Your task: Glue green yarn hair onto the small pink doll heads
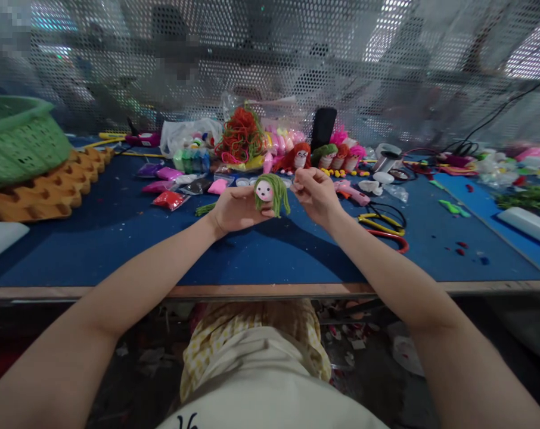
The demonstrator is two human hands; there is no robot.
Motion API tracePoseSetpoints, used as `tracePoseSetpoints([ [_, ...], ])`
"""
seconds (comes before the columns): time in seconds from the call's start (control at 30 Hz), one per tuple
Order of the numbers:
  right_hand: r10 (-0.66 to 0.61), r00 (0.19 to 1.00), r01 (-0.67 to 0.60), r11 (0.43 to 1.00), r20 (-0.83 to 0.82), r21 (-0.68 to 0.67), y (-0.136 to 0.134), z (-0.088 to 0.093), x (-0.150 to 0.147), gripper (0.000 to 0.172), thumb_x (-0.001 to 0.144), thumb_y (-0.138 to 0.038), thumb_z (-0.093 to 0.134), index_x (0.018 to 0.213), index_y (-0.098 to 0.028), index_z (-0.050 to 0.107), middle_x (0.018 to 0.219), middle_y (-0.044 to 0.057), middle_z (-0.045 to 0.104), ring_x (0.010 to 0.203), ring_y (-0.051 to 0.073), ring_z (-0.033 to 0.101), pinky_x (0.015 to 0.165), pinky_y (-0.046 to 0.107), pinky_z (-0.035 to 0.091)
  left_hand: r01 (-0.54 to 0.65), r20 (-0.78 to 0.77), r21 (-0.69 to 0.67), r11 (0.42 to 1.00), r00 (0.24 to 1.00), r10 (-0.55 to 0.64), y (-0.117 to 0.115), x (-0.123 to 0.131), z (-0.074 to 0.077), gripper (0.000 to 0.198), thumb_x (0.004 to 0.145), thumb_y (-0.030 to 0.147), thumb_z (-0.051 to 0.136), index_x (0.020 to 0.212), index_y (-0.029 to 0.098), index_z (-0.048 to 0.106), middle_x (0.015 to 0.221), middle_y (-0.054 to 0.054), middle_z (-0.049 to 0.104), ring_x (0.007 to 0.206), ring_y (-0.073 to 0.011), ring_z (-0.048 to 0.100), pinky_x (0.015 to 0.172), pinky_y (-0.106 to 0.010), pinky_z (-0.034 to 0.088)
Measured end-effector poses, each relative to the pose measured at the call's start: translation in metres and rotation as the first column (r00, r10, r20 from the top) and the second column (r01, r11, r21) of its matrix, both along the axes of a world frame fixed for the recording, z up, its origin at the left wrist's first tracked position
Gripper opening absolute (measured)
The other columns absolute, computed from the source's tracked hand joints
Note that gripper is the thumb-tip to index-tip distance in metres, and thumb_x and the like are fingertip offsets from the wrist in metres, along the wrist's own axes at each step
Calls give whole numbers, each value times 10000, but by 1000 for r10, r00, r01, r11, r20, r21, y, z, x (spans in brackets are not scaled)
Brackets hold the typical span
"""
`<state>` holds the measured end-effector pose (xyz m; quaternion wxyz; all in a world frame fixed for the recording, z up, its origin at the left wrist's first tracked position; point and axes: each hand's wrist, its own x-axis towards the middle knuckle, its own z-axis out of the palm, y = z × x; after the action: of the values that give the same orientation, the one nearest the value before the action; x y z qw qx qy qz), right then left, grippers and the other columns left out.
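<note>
Over the middle of the blue table, my left hand is closed around a small doll head with a white face, dark dot eyes and long green yarn hair. The hair hangs down on its right side. Just right of it, my right hand is raised with thumb and fingertips pinched together, apart from the doll. Whatever lies in that pinch is too small to make out. Behind my hands stand finished-looking dolls: a red-haired one and a green-haired one, with others beside them.
A green basket rests on an orange egg-tray-like sheet at left. Bagged coloured clay lies left of my hands, tangled yarn behind. Yellow-handled and red-handled tools lie at right. A perforated metal screen closes the back.
</note>
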<state>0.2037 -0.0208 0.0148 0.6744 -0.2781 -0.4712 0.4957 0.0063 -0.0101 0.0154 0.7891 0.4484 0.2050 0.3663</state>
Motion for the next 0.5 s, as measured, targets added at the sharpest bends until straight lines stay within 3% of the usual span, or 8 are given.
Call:
tracePoseSetpoints([
  [0.17,117,981,-109,992,157,-59,-9,5,-6,548,740,-694,742,534,-208,593,594,-10,570,582,97,508,569,277,411,-34,-54,9,999,998,34,1,0,3,185,716,323,607,842,225,701,881,-79,728,848,-249,656,717,-413,487],
  [0.33,237,957,-220,969,170,-113,-13,0,-10,408,630,-600,869,666,-226,709,687,-17,616,629,97,507,608,271,441,-5,-59,-33,999,998,3,1,2,5,220,724,301,576,850,208,731,964,-98,764,1014,-290,676,772,-429,512],
  [0.5,198,953,-184,980,230,-80,-14,-3,-7,360,610,-532,891,675,-223,719,686,-19,605,651,104,504,631,277,438,-24,-45,-133,991,999,18,5,3,2,223,812,255,528,822,184,740,860,-73,758,923,-225,691,806,-363,528],
])
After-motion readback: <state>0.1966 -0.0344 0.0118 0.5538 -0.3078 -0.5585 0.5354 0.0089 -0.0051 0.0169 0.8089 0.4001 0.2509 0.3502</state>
